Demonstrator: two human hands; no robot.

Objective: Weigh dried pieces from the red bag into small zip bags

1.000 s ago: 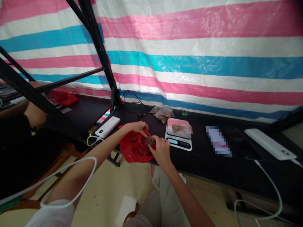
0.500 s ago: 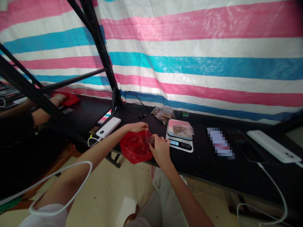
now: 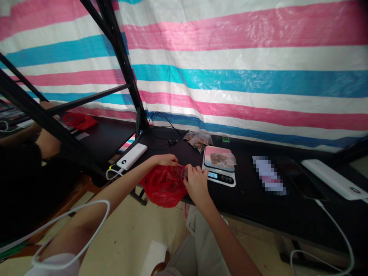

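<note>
A red plastic bag [image 3: 163,186] hangs over the front edge of the black table [image 3: 258,199]. My left hand [image 3: 165,160] grips the bag's far rim and holds it open. My right hand [image 3: 195,182] is at the bag's right rim, fingers closed on a small round scoop [image 3: 183,173] that is mostly hidden behind them. Just right of my right hand stands a small digital scale [image 3: 219,166] with a clear packet of brown bits [image 3: 220,158] lying on its platform.
Several filled clear packets [image 3: 198,140] lie behind the scale. A white power bank [image 3: 131,156] with a cable sits left of the bag, another white power bank [image 3: 333,179] at far right. Black frame posts [image 3: 123,65] rise at the left. Another person's arm [image 3: 47,142] is at far left.
The bag has sagged lower over the table edge and my two hands have drawn closer together at its rim. The other person's arm at far left has shifted.
</note>
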